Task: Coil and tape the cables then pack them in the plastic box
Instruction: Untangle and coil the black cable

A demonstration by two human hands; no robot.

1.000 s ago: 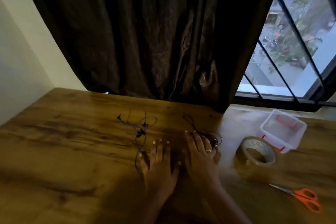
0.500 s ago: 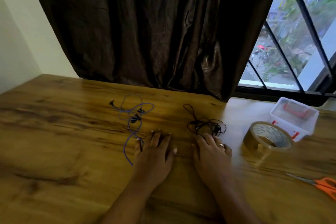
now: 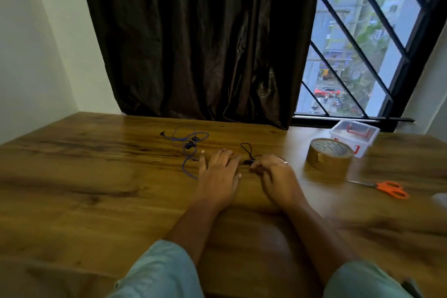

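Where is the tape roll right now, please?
In the head view, the tape roll stands on the right, between the right hand and the plastic box.

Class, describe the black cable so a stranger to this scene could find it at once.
Start at the dark curtain behind the wooden table; two thin cables lie before it. The black cable is the right one, held by the curled right hand; the blue cable lies beside the left hand.
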